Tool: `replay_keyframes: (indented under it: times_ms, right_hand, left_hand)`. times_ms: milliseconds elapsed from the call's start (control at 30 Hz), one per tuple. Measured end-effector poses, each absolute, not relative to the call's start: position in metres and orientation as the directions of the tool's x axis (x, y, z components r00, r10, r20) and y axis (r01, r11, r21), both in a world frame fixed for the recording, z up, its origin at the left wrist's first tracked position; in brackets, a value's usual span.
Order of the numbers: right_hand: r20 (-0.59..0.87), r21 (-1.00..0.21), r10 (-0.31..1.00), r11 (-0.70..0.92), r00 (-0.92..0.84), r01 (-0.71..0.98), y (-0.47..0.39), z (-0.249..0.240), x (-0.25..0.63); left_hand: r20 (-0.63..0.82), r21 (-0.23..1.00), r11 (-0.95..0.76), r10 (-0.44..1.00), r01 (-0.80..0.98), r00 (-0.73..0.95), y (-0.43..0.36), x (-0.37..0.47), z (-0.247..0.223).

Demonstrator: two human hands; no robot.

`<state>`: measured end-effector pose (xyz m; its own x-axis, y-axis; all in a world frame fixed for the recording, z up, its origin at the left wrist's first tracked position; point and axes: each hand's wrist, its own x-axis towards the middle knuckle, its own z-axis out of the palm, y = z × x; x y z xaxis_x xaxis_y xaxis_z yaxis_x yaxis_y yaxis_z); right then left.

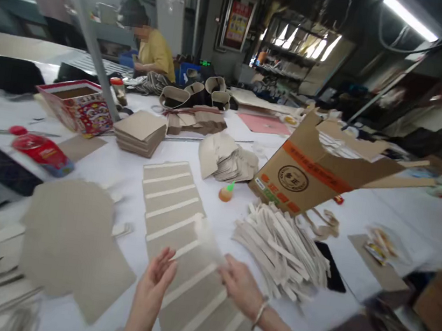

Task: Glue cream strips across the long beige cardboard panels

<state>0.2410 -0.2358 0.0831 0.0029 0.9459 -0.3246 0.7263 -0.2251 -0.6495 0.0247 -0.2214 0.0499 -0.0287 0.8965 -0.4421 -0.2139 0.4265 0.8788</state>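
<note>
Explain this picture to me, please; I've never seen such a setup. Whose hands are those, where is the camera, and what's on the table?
There is no machine here: a person is working with two bare hands. The single picture comes from a camera worn on that person's head, looking forward and down. The left hand appears to hold nothing, its fingers slightly curled, near a long row of grey-beige pieces with pale stripes across them. The right hand seems to pinch a pale thing, too blurred to name.

On the white table, to the right, lie a heap of pale strips, a small green-tipped bottle and a printed cardboard box. To the left are large grey-beige sheets and a red bottle.
</note>
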Motion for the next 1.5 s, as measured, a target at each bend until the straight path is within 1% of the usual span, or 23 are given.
replay_keyframes:
  times_ms: [67, 100, 167, 200, 233, 300, 367, 433, 500, 567, 633, 767, 867, 967, 1067, 1200, 1400, 1500]
  right_hand:
    - [-0.207, -0.514, 0.974, -0.189, 0.092, 0.837, -0.23, 0.086, 0.3]
    - [-0.118, -0.428, 0.984, -0.17, 0.131, 0.888, -0.225, 0.087, 0.33]
    - [0.12, -0.241, 0.979, -0.132, 0.164, 0.962, -0.214, 0.087, 0.38]
    - [0.196, -0.174, 0.971, -0.106, 0.14, 0.979, -0.211, 0.085, 0.397]
    - [0.235, -0.139, 0.965, -0.08, 0.112, 0.987, -0.209, 0.082, 0.409]
    - [0.259, -0.14, 0.965, -0.009, 0.046, 0.99, -0.214, 0.071, 0.414]
    - [0.227, -0.202, 0.974, 0.066, -0.019, 0.977, -0.228, 0.053, 0.4]
    - [0.167, -0.279, 0.983, 0.126, -0.082, 0.952, -0.25, 0.033, 0.38]
    - [0.097, -0.352, 0.987, 0.154, -0.127, 0.923, -0.273, 0.016, 0.361]
    - [0.039, -0.413, 0.989, 0.146, -0.143, 0.899, -0.295, 0.006, 0.351]
    - [-0.006, -0.464, 0.989, 0.129, -0.149, 0.876, -0.312, 0.002, 0.347]
    - [-0.083, -0.55, 0.98, 0.106, -0.181, 0.828, -0.334, -0.003, 0.349]
    - [-0.137, -0.598, 0.97, 0.081, -0.201, 0.798, -0.344, -0.009, 0.35]
    - [-0.169, -0.604, 0.96, 0.078, -0.223, 0.793, -0.35, -0.016, 0.349]
    - [-0.194, -0.573, 0.954, 0.079, -0.228, 0.816, -0.351, -0.019, 0.346]
    - [-0.218, -0.538, 0.954, 0.06, -0.208, 0.841, -0.35, -0.019, 0.343]
    - [-0.205, -0.498, 0.965, 0.043, -0.166, 0.866, -0.351, -0.02, 0.339]
    - [-0.19, -0.506, 0.968, 0.048, -0.166, 0.861, -0.353, -0.024, 0.338]
  left_hand:
    - [-0.379, 0.925, 0.38, 0.918, -0.014, -0.116, -0.246, 0.006, 0.041]
    - [-0.347, 0.925, 0.366, 0.924, 0.101, -0.163, -0.258, -0.003, 0.038]
    - [-0.257, 0.883, 0.329, 0.936, 0.334, -0.241, -0.283, -0.014, 0.031]
    - [-0.195, 0.852, 0.293, 0.947, 0.434, -0.257, -0.294, -0.016, 0.027]
    - [-0.122, 0.821, 0.241, 0.96, 0.518, -0.252, -0.304, -0.014, 0.023]
    - [0.01, 0.755, 0.116, 0.982, 0.646, -0.188, -0.323, -0.004, 0.013]
    - [0.074, 0.673, 0.03, 0.991, 0.739, -0.108, -0.34, 0.013, 0.001]
    - [0.074, 0.587, -0.007, 0.996, 0.809, -0.046, -0.358, 0.033, -0.009]
    - [0.025, 0.521, -0.026, 1.0, 0.853, 0.015, -0.375, 0.051, -0.017]
    - [-0.042, 0.49, -0.025, 0.998, 0.871, 0.052, -0.39, 0.065, -0.021]
    - [-0.107, 0.482, 0.026, 0.994, 0.876, 0.029, -0.403, 0.074, -0.023]
    - [-0.186, 0.495, 0.249, 0.966, 0.833, -0.179, -0.421, 0.077, -0.024]
    - [-0.256, 0.561, 0.424, 0.906, 0.711, -0.338, -0.433, 0.074, -0.027]
    - [-0.337, 0.607, 0.54, 0.839, 0.583, -0.427, -0.443, 0.074, -0.029]
    - [-0.366, 0.629, 0.559, 0.826, 0.541, -0.428, -0.45, 0.077, -0.03]
    - [-0.348, 0.65, 0.526, 0.847, 0.548, -0.401, -0.453, 0.081, -0.031]
    - [-0.386, 0.667, 0.532, 0.846, 0.522, -0.368, -0.449, 0.083, -0.031]
    - [-0.395, 0.677, 0.543, 0.838, 0.496, -0.377, -0.45, 0.085, -0.031]
